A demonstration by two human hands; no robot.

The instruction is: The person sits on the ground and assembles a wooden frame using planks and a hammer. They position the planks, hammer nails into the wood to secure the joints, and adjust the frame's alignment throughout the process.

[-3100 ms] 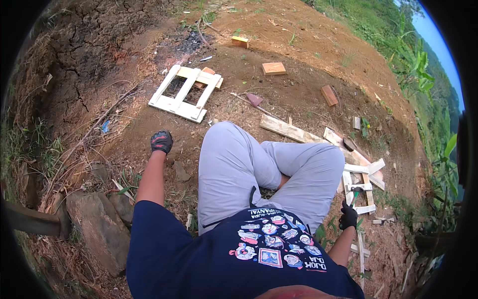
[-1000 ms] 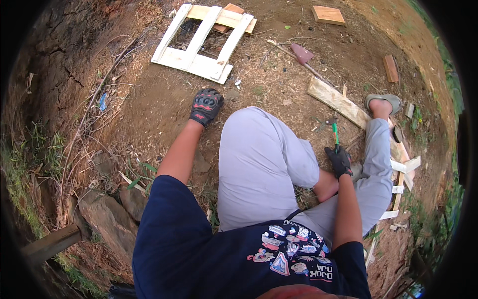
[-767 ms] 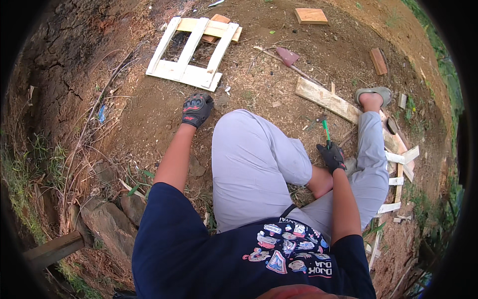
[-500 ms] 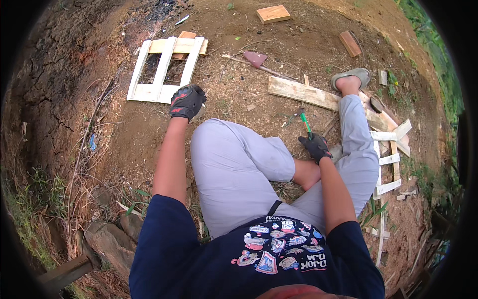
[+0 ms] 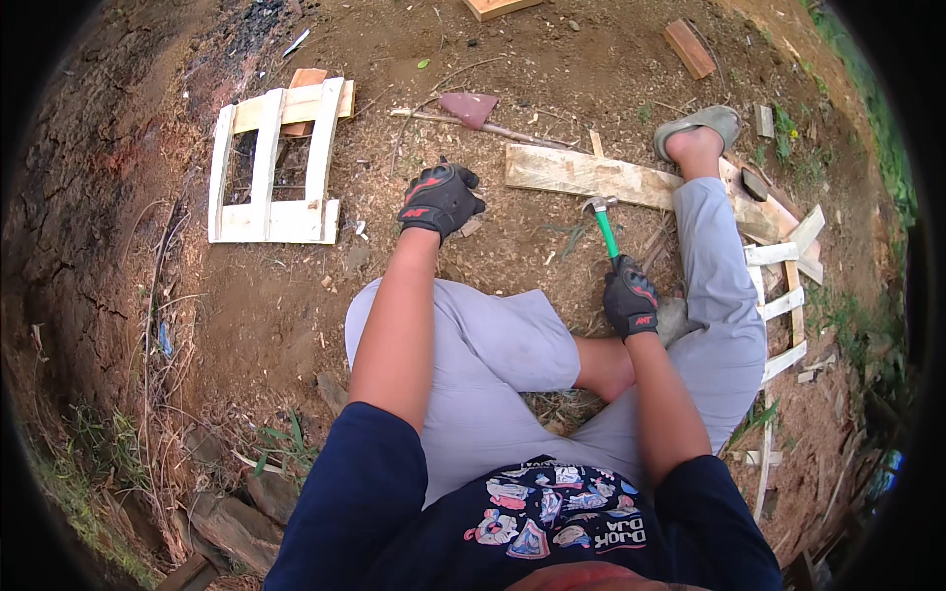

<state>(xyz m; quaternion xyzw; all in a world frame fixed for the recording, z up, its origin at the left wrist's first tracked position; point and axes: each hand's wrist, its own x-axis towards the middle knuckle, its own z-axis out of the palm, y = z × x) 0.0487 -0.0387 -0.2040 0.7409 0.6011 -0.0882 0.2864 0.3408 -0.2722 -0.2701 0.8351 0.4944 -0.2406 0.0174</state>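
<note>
My right hand (image 5: 631, 297), in a black glove, is wrapped round the lower handle of a claw hammer (image 5: 607, 232). The hammer has a green handle and a metal head, which points away from me above the dirt. My left hand (image 5: 440, 201), also in a black glove with red marks, hovers over the ground beyond my bent knee. Its fingers are loosely bent and apart, with nothing visible in them. Left of it lies a pale wooden slat frame (image 5: 264, 158) of three slats across two boards. Beyond the hammer lies a long pale board (image 5: 581, 175), apart from both hands.
A maroon blade on a stick (image 5: 469, 110) lies beyond my left hand. My sandalled foot (image 5: 697, 138) rests by the long board's right part. Another slatted wooden piece (image 5: 783, 303) stands beside my right leg. Reddish wood blocks (image 5: 689, 49) lie farther off, and rocks (image 5: 235, 527) at lower left.
My left hand has moved right, away from the slat frame. The hammer remains in my right hand, its head now seen more plainly. The whole view has shifted a little.
</note>
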